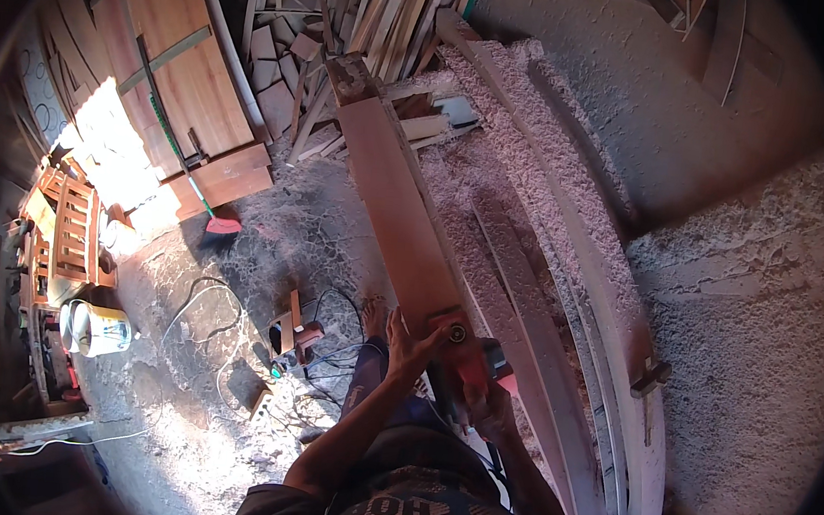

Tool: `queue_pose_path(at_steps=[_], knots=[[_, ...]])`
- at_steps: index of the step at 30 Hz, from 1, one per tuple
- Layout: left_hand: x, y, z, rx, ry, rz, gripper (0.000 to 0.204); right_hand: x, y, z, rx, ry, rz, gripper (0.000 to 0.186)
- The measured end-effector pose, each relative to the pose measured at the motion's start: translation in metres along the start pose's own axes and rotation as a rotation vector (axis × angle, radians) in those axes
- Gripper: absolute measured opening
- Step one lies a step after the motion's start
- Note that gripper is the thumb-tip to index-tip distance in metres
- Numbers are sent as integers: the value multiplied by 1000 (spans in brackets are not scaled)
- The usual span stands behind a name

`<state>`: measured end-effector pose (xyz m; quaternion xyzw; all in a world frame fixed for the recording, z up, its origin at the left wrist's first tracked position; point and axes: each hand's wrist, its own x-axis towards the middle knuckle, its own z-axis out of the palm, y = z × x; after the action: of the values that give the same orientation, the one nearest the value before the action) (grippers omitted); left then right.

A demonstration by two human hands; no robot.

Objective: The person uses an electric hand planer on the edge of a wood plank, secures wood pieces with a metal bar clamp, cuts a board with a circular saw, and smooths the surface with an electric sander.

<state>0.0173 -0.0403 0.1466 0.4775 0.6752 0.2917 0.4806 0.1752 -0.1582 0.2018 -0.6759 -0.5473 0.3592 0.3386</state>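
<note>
A long reddish-brown board (388, 198) lies lengthwise in front of me. On its near end sits a red electric hand planer (467, 354) with a round dark knob on top. My right hand (489, 409) is wrapped round the planer's rear handle. Beside the planer, my left hand (409, 352) rests at the board's left edge with its fingers stretched out and apart. Its thumb reaches toward the planer's front; whether it touches is hard to make out. The planer's underside is hidden.
Shaving-covered beams (570, 212) run along the right of the board. A second power tool (298, 331) stands on the floor among cables (226, 286). Left are a broom (220, 233), white buckets (97, 330) and a slatted wooden piece (74, 226). Offcuts (277, 63) pile up beyond.
</note>
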Motion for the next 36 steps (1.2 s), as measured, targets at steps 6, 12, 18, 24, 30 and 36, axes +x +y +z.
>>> queue_pose_path(at_steps=[6, 12, 18, 24, 30, 36], knots=[[29, -12, 1, -29, 46, 65, 106, 28, 14, 12, -229, 60, -358, 43], [40, -64, 11, -783, 35, -164, 59, 65, -12, 9, 32, -192, 286, 75], [17, -279, 24, -95, -477, 615, 40, 119, -48, 37, 154, -252, 190, 73], [-32, -219, 45, 378, -1203, 268, 54, 166, -47, 38, 238, -177, 247, 63], [-23, -121, -20, 472, -713, -144, 44, 229, -55, 53, 394, -196, 272, 57], [24, -82, -30, 218, 61, 68, 62, 297, -80, 69, 442, -199, 260, 55]])
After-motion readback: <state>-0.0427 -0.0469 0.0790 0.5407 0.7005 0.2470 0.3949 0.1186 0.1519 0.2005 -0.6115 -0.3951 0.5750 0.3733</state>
